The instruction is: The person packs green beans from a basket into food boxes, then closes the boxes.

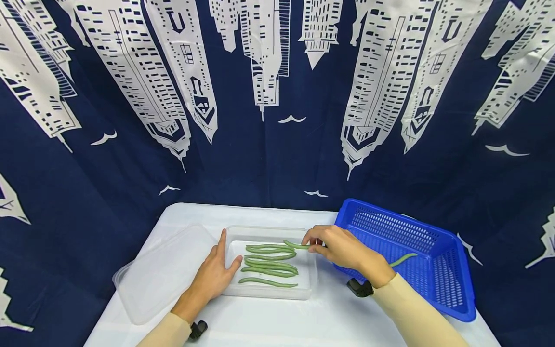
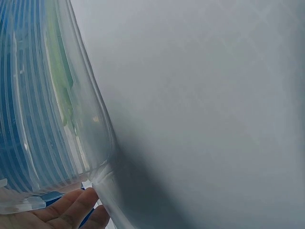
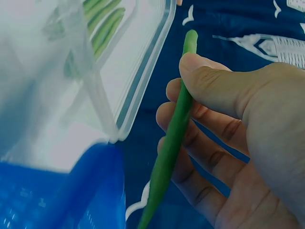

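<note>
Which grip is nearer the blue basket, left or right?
Right. The right grip, pinching a green bean, is beside the left edge of the blue basket; the left grip is farther off, across the clear container.

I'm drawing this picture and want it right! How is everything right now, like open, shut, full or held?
Clear container: open, with beans inside.
Clear lid: off, lying left of the container.
Beans in the container: lying lengthwise.
Held bean: pinched by the right hand.
Left hand: thumb spread, at the container's left end.
Blue basket: open-topped, one bean showing inside.
</note>
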Available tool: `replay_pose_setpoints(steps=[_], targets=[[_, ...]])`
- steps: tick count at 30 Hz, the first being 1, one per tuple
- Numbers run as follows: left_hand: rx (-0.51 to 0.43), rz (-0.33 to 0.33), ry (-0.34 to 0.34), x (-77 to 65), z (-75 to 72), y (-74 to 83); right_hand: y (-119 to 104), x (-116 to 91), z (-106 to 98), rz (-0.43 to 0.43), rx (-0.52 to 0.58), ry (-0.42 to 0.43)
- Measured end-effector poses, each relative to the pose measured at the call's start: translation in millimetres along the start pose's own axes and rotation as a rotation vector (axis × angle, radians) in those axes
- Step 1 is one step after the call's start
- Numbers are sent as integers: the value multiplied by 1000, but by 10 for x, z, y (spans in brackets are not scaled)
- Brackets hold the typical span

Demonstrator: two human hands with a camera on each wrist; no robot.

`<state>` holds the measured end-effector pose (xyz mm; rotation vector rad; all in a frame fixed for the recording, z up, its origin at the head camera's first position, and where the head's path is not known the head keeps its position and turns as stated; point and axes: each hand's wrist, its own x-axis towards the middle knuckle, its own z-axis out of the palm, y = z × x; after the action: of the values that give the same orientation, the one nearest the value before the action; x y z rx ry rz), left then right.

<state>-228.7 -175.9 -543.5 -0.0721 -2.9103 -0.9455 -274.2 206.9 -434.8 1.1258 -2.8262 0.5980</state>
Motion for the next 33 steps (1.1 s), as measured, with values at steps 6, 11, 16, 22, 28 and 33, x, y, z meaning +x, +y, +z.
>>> replay_pose_setpoints(steps=[6,11,16,22,28,33], targets=[[-4,-5,-7,15,-14,0,-162,212,85,-35,-24,-49],[-10,-10,-12,12,-17,-9,-262,361,167,-82,-30,-74],[-19,-4,-12,12,-16,-11,-350,501,247,-117,-37,-101],[-21,-2,-15,3,-10,-8,-447,679,365,-134,-33,-155],[-13,0,-17,7,-2,-11,-494,817,514,-161,-2,-201],[-18,-6,-25,10,-13,-15,-496,922,628,-171,12,-262]])
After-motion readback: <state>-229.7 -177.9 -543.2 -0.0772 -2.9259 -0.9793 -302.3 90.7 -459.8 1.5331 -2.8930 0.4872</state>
